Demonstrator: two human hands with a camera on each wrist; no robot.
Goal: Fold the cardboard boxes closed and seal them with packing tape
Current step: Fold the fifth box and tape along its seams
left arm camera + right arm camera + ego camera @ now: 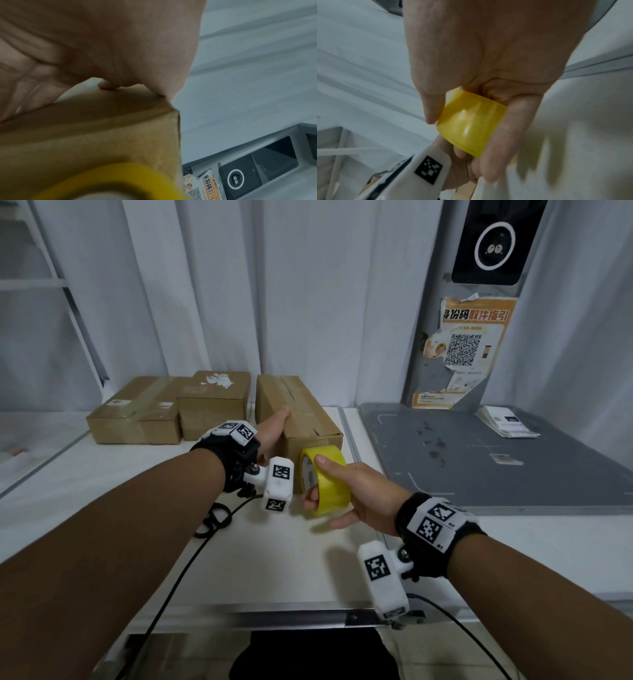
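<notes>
A long brown cardboard box (301,412) lies closed on the white table (102,491), its near end towards me. My left hand (274,426) grips its upper left edge, thumb on top, fingers hidden down the far side. In the left wrist view the palm (102,47) lies over the box (102,128), and one fingertip touches its top. My right hand (363,491) holds a yellow roll of packing tape (325,481) just in front of the box's near end, thumb on the rim and fingers through the core. The right wrist view shows the roll (471,124) pinched in that hand (488,47).
Two more brown boxes (137,416) (214,402) sit side by side at the back left. A grey platform (496,460) with a stack of papers (507,422) fills the right side. Black cables (212,518) trail across the table towards its front edge (274,614).
</notes>
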